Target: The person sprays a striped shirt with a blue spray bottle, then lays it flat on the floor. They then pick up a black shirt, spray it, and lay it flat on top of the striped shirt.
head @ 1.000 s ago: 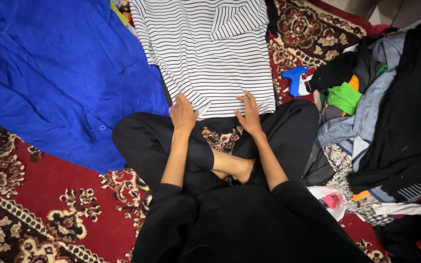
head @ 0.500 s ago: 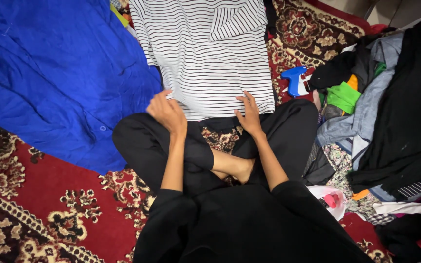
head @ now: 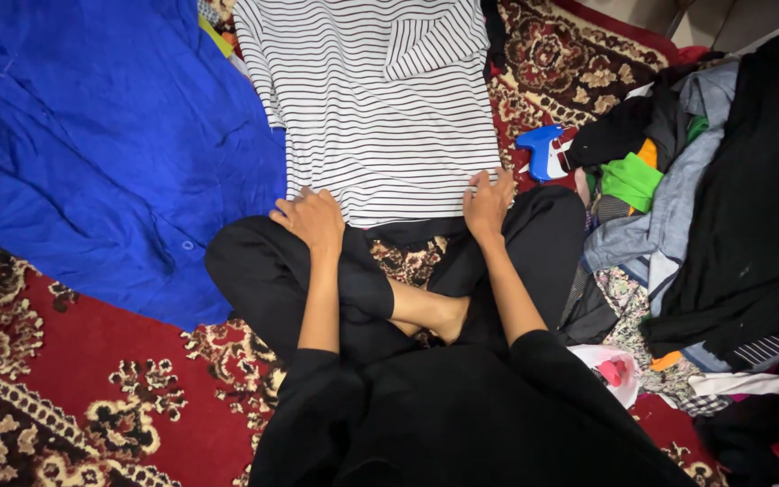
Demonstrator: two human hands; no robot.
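A white shirt with thin black stripes (head: pixel 380 108) lies flat on the patterned red carpet (head: pixel 92 361), in front of my crossed legs in black trousers. One of its sleeves is folded across its upper right. My left hand (head: pixel 313 216) is curled around the hem at the shirt's lower left corner. At the lower right corner, my right hand (head: pixel 487 200) grips the hem with its fingers on the fabric. Both hands rest just above my knees.
A large blue garment (head: pixel 101 144) is spread on the carpet to the left and touches the striped shirt's edge. To the right lies a heap of mixed clothes (head: pixel 723 207), mostly black and grey with a green piece, and a blue and white object (head: pixel 543 151).
My left hand has slid left along the hem to the shirt's lower left corner and closed on it. The right hand has stayed at the right corner.
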